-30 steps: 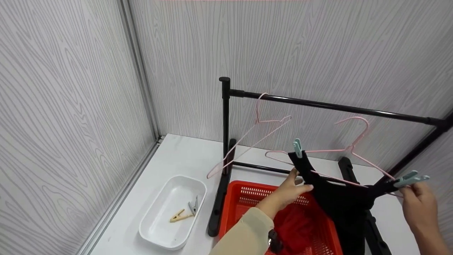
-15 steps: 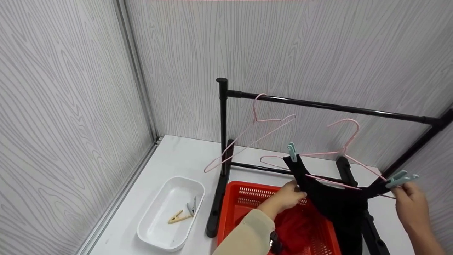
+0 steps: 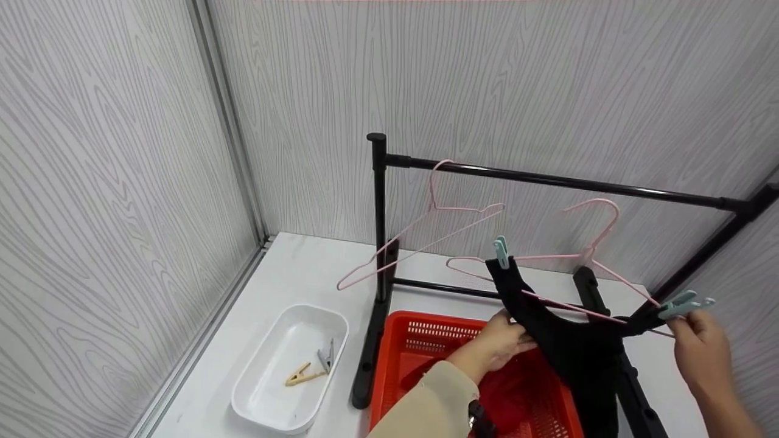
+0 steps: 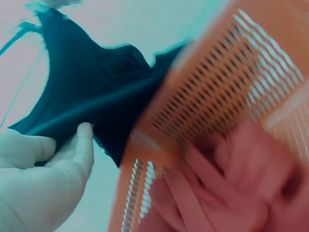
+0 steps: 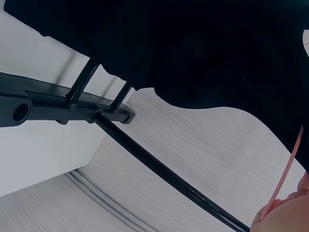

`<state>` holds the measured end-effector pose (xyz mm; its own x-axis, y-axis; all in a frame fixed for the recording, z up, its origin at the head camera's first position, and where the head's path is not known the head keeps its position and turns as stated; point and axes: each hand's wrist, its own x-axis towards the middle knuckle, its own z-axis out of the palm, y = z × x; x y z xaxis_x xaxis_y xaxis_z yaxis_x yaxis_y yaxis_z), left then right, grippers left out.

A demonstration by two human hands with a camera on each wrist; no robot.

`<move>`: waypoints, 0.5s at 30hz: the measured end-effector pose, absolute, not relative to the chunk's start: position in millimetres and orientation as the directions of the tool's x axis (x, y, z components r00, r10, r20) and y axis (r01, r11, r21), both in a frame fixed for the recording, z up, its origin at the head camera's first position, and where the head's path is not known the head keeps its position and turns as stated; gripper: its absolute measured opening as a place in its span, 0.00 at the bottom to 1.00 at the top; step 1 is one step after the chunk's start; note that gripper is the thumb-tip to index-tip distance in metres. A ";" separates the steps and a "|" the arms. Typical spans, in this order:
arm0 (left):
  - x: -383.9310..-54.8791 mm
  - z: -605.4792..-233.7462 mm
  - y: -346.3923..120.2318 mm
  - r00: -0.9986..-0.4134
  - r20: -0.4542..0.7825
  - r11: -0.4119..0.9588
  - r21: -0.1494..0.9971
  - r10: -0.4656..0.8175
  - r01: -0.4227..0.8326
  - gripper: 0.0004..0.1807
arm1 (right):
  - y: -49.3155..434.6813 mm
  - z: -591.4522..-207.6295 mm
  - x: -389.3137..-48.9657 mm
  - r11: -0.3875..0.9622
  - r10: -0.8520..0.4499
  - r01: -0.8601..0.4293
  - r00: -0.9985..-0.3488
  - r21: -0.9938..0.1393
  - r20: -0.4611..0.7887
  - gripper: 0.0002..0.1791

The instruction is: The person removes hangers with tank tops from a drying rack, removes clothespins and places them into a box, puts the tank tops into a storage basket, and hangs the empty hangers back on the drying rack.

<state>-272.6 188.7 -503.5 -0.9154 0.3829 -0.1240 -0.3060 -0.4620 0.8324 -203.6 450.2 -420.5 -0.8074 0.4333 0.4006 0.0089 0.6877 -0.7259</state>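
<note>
A black garment with shoulder straps, like a tank top [image 3: 575, 340], hangs from a pink hanger [image 3: 554, 257]. Light-blue clothespins [image 3: 501, 252] clip its straps at both ends of the hanger. My left hand [image 3: 496, 344] pinches the garment's left edge over the red basket; the left wrist view shows the thumb and a finger at the black cloth [image 4: 96, 87]. At the other end, my right hand [image 3: 703, 350] grips the hanger's corner beside the second clothespin [image 3: 681, 305]. The hanger's hook is free of the rail, in front of and below it.
A black rack [image 3: 548, 178] spans the back, with another pink hanger [image 3: 426, 216] on its rail. Red cloth [image 4: 231, 188] lies in the red basket [image 3: 389, 365]. On the left, a white tray [image 3: 255, 371] holds a yellow clothespin [image 3: 304, 374] and a grey one [image 3: 327, 359].
The hanger and garment have shifted slightly left in the view, along with both hands. The left hand has slid a little lower along the garment's edge. The other hanger swings slightly.
</note>
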 end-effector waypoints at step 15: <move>-284.2 -461.3 168.1 -0.970 0.074 -0.632 0.769 0.230 -0.092 0.12 | 446.6 -414.5 -200.5 0.638 0.532 0.024 -0.736 -0.770 0.418 0.08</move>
